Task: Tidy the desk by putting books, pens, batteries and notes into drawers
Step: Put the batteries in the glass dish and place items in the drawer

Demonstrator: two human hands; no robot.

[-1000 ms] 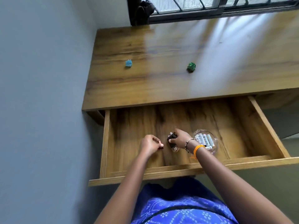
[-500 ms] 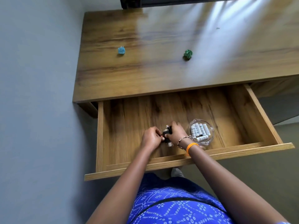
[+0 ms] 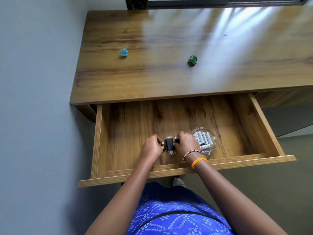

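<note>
- Wooden counter stands against a grey wall under a window, its drawer pulled out toward the person.
- Left hand, fingers curled, pinches a small reddish piece at the left side of a black item with clear ends on the drawer floor near the front edge.
- Right hand curls over the item's right side; what its grip pinches underneath I cannot tell.
- Glass dish of white batteries sits just right of that hand.
- On the counter, a blue crumpled note lies near the left edge and a green crumpled note mid-top, well apart.
</note>
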